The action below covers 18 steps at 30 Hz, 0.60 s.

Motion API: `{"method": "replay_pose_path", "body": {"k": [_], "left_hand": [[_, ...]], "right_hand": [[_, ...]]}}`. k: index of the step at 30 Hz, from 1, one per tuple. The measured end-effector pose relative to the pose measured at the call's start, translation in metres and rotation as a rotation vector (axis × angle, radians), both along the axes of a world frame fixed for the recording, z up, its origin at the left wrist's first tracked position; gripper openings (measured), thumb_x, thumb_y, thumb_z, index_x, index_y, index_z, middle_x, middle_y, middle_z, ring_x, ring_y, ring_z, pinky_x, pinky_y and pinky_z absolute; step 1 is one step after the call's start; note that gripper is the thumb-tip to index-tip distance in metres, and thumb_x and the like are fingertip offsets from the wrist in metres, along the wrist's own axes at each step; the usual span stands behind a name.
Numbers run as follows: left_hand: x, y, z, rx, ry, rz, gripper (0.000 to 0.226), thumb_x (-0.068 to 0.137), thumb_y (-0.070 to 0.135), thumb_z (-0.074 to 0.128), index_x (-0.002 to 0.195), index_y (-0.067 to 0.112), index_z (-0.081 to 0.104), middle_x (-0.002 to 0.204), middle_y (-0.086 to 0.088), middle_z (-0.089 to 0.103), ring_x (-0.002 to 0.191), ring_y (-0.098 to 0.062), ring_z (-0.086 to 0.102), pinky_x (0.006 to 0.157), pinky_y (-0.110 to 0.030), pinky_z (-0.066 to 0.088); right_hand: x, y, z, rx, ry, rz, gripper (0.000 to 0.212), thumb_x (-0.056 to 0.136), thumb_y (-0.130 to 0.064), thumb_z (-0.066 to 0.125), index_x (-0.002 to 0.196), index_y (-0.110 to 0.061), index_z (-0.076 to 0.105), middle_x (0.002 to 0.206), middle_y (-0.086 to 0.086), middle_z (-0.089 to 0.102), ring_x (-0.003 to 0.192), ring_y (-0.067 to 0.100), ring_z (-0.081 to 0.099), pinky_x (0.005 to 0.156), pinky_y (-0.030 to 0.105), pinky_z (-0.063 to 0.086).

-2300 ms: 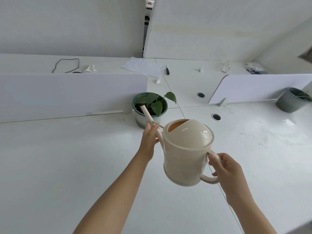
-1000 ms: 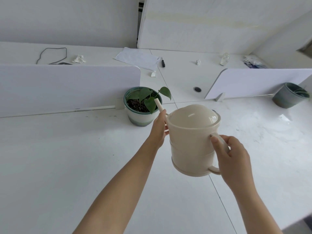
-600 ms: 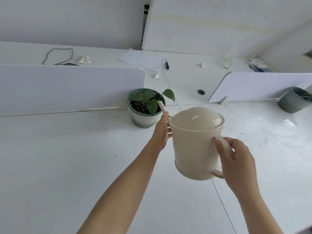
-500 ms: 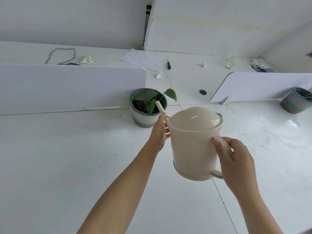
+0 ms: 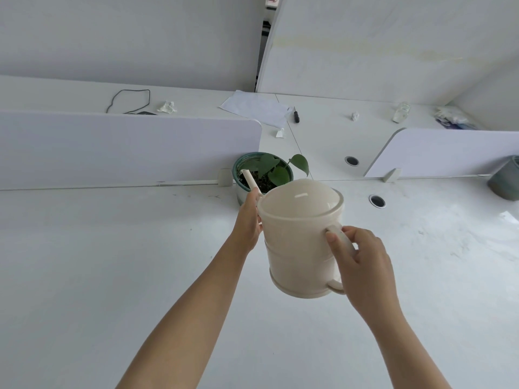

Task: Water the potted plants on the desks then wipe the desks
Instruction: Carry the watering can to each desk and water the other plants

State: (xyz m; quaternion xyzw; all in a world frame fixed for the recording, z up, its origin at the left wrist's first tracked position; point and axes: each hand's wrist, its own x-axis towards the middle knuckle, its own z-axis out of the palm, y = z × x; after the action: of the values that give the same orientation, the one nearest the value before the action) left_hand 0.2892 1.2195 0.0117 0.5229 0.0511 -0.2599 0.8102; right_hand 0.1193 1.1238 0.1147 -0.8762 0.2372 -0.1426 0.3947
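Note:
A cream watering can (image 5: 300, 237) hangs tilted forward above the white desk (image 5: 112, 262). My right hand (image 5: 362, 262) grips its handle at the near side. My left hand (image 5: 248, 220) holds the base of the thin spout (image 5: 250, 181), whose tip reaches over the left rim of a green potted plant (image 5: 266, 171). The pot stands against the low white divider (image 5: 126, 147). A second grey-green pot (image 5: 505, 179) sits at the far right edge.
A second divider (image 5: 449, 153) stands at the right. Two round cable holes (image 5: 377, 201) sit in the desks. The far desk carries a sheet of paper (image 5: 257, 108), a black pen (image 5: 295, 115), a black cable loop (image 5: 129, 101) and crumpled tissues (image 5: 167, 106).
The can has tipped further forward and the spout tip has swung left, from over the leaves to the pot's left rim. Both hands keep their hold.

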Motion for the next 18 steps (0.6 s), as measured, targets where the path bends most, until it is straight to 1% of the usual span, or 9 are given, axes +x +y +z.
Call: {"method": "replay_pose_path", "body": {"k": [4, 5, 7, 9, 11, 14, 16, 17, 18], "left_hand": [[-0.002, -0.003, -0.001, -0.003, 0.002, -0.012, 0.028, 0.091, 0.029, 0.038, 0.064, 0.024, 0.040, 0.055, 0.009, 0.046, 0.059, -0.012, 0.041, 0.057, -0.026, 0.037], [-0.004, -0.005, -0.002, -0.002, 0.003, -0.017, 0.027, 0.092, 0.029, 0.037, 0.065, 0.024, 0.040, 0.056, 0.008, 0.046, 0.059, -0.012, 0.042, 0.056, -0.026, 0.037], [-0.007, -0.009, -0.003, -0.003, 0.008, -0.029, 0.027, 0.092, 0.031, 0.038, 0.067, 0.024, 0.042, 0.055, 0.010, 0.049, 0.060, -0.012, 0.044, 0.056, -0.025, 0.038], [-0.011, -0.015, -0.002, -0.004, 0.018, -0.052, 0.027, 0.092, 0.034, 0.039, 0.067, 0.024, 0.042, 0.055, 0.010, 0.049, 0.060, -0.011, 0.045, 0.057, -0.025, 0.039], [-0.016, -0.020, -0.001, 0.011, 0.012, -0.079, 0.029, 0.092, 0.031, 0.038, 0.064, 0.023, 0.036, 0.053, 0.010, 0.045, 0.058, -0.011, 0.042, 0.055, -0.024, 0.038], [-0.025, -0.030, 0.003, 0.035, -0.023, -0.118, 0.032, 0.094, 0.026, 0.035, 0.062, 0.023, 0.032, 0.054, 0.009, 0.043, 0.053, -0.008, 0.042, 0.052, -0.022, 0.037], [-0.031, -0.036, 0.007, 0.031, -0.016, -0.147, 0.033, 0.095, 0.029, 0.034, 0.063, 0.022, 0.032, 0.054, 0.009, 0.044, 0.050, -0.006, 0.044, 0.056, -0.023, 0.037], [-0.034, -0.039, 0.008, 0.023, -0.012, -0.162, 0.034, 0.095, 0.032, 0.034, 0.063, 0.022, 0.033, 0.054, 0.010, 0.046, 0.052, -0.007, 0.045, 0.058, -0.024, 0.038], [-0.037, -0.040, 0.008, 0.016, -0.007, -0.175, 0.033, 0.095, 0.035, 0.034, 0.065, 0.021, 0.034, 0.056, 0.009, 0.049, 0.057, -0.009, 0.048, 0.063, -0.025, 0.039]], "right_hand": [[-0.003, 0.000, 0.000, 0.004, 0.004, -0.019, 0.017, 0.088, -0.032, 0.052, 0.082, -0.016, 0.053, 0.089, -0.010, 0.052, 0.095, 0.020, 0.046, 0.076, 0.030, 0.034], [-0.005, -0.001, 0.000, 0.002, 0.004, -0.025, 0.018, 0.088, -0.033, 0.052, 0.082, -0.016, 0.054, 0.090, -0.009, 0.054, 0.095, 0.020, 0.046, 0.077, 0.032, 0.037], [-0.008, -0.002, -0.001, 0.017, 0.000, -0.044, 0.019, 0.087, -0.034, 0.052, 0.085, -0.016, 0.055, 0.090, -0.013, 0.054, 0.094, 0.021, 0.047, 0.080, 0.043, 0.046], [-0.012, -0.004, -0.001, 0.009, 0.009, -0.063, 0.019, 0.087, -0.034, 0.052, 0.085, -0.016, 0.055, 0.091, -0.012, 0.054, 0.093, 0.022, 0.047, 0.081, 0.048, 0.048], [-0.018, -0.007, -0.001, 0.006, -0.008, -0.080, 0.017, 0.087, -0.034, 0.053, 0.082, -0.018, 0.054, 0.091, -0.013, 0.054, 0.093, 0.021, 0.046, 0.080, 0.049, 0.048], [-0.028, -0.013, -0.002, 0.015, -0.015, -0.116, 0.014, 0.087, -0.033, 0.052, 0.079, -0.022, 0.052, 0.091, -0.015, 0.053, 0.096, 0.024, 0.049, 0.081, 0.044, 0.046], [-0.037, -0.017, -0.004, 0.057, -0.031, -0.142, 0.013, 0.087, -0.033, 0.053, 0.075, -0.029, 0.051, 0.089, -0.021, 0.052, 0.097, 0.027, 0.051, 0.078, 0.046, 0.048], [-0.042, -0.018, -0.005, 0.072, -0.041, -0.155, 0.014, 0.088, -0.032, 0.053, 0.074, -0.032, 0.049, 0.090, -0.018, 0.053, 0.097, 0.029, 0.052, 0.077, 0.045, 0.048], [-0.046, -0.020, -0.007, 0.085, -0.047, -0.166, 0.015, 0.088, -0.030, 0.053, 0.073, -0.033, 0.048, 0.093, -0.013, 0.056, 0.097, 0.030, 0.052, 0.076, 0.042, 0.046]]}}
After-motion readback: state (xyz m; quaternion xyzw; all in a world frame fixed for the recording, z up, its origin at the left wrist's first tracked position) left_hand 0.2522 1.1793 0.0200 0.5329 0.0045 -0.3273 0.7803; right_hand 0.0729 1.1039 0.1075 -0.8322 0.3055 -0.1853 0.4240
